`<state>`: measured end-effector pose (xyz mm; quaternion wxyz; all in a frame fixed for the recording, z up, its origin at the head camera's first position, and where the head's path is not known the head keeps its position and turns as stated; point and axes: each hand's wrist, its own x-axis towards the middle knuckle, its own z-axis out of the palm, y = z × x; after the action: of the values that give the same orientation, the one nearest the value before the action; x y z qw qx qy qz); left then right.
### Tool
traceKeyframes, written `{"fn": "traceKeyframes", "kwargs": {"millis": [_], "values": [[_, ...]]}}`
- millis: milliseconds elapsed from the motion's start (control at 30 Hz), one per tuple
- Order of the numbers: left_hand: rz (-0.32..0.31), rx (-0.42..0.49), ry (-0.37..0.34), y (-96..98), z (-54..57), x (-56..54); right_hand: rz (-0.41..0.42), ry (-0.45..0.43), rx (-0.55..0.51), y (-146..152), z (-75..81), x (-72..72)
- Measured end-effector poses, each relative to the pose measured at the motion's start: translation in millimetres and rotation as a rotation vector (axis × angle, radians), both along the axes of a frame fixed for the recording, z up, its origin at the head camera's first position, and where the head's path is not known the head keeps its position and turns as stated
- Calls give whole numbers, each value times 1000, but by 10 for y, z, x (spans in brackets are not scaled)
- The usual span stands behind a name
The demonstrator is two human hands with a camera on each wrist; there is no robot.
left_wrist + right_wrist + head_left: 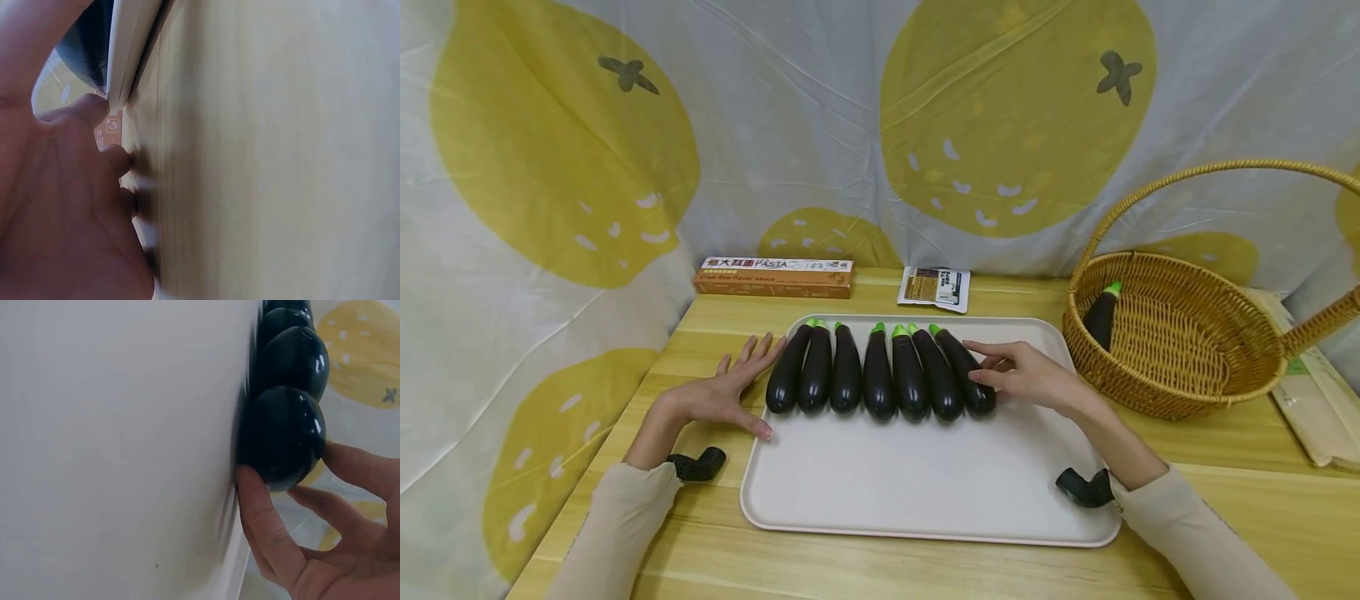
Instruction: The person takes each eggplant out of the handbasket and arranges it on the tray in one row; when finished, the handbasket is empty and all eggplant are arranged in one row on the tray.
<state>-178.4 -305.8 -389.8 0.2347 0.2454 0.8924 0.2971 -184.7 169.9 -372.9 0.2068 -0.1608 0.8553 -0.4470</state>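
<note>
Several glossy dark eggplants with green stem ends lie side by side on a pale tray [925, 483], along its far part. My left hand [718, 396] has its fingers spread beside the leftmost eggplant [787, 375], its thumb over the tray's left edge. In the left wrist view, that hand [69, 200] covers part of the tray rim [128, 50]. At the row's other end, my right hand [1026, 375] holds the rightmost eggplant [962, 362]. The right wrist view shows thumb and fingers around the side of this eggplant [281, 434]; some finger contact is hidden.
A wicker basket [1180, 333] with a tall handle stands to the right, one eggplant [1102, 318] inside. Behind the tray lie a pasta box [773, 277] and a small packet [934, 288]. A flat package [1322, 408] lies beyond the basket. A lemon-print curtain [820, 125] hangs behind.
</note>
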Motion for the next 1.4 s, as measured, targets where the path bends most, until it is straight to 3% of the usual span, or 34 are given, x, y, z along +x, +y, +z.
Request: {"fn": "traceKeyframes", "kwargs": {"millis": [300,533,800,967,1133,1400], "values": [[-2,-5,1,6,1,-4,28,4,-37,58,-5,-17],[1,-17,0,0,4,-3,36,41,-44,250,163,15],[2,-3,-12,2,-1,-2,-117,155,22,725,507,100],[-2,-1,-13,4,-7,-8,-263,191,75,1150,560,87],[-4,-3,-11,6,-2,-8,-361,91,134,1505,467,7],[2,-9,-8,6,1,0,-353,-44,158,1603,260,-138]]}}
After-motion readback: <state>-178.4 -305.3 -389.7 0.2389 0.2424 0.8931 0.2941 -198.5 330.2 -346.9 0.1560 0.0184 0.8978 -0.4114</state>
